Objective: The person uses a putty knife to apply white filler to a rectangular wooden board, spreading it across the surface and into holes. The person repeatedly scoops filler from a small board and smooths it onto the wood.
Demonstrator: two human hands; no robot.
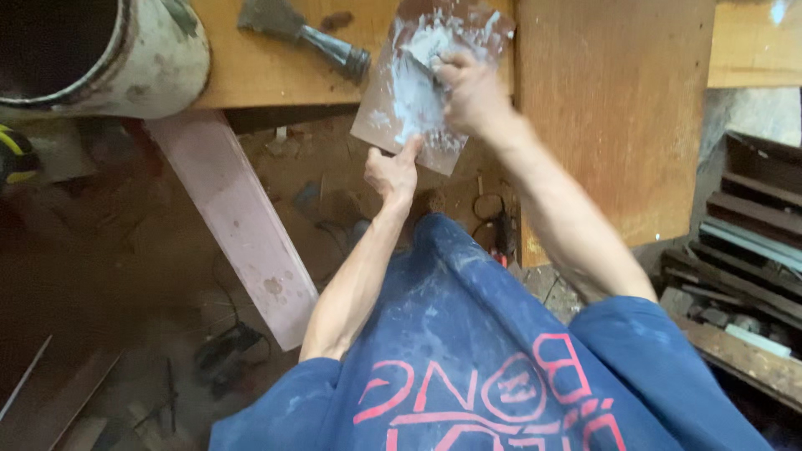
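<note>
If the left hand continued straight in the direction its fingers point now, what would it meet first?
The left hand already grips the lower edge of the putty-smeared board. Its fingers point up and away, so it would likely slide along the board toward the right hand and its scraper; depth is unclear.

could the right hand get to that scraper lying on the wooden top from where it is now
Probably yes. The scraper lies bare on the wooden top just left of the flat board, nothing across it. But the right hand is working a tool in the white paste there.
</note>
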